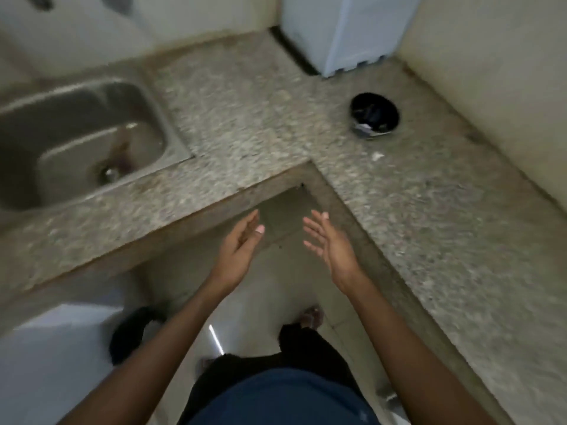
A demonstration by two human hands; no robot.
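My left hand [241,245] and my right hand [326,242] are held out in front of me, palms facing each other, fingers straight and spread. Both are empty and hang in the air over the floor, just inside the inner corner of an L-shaped speckled stone counter [245,118]. A black round bowl [374,115] with something pale inside sits on the counter's right arm, well beyond my right hand. A steel sink [76,136] is set into the counter at the left.
A pale blue plastic container [343,32] stands at the counter's back corner against the wall. A small white scrap [377,155] lies near the bowl. A dark rounded object [129,332] sits on the floor below the counter beside a white appliance [55,357].
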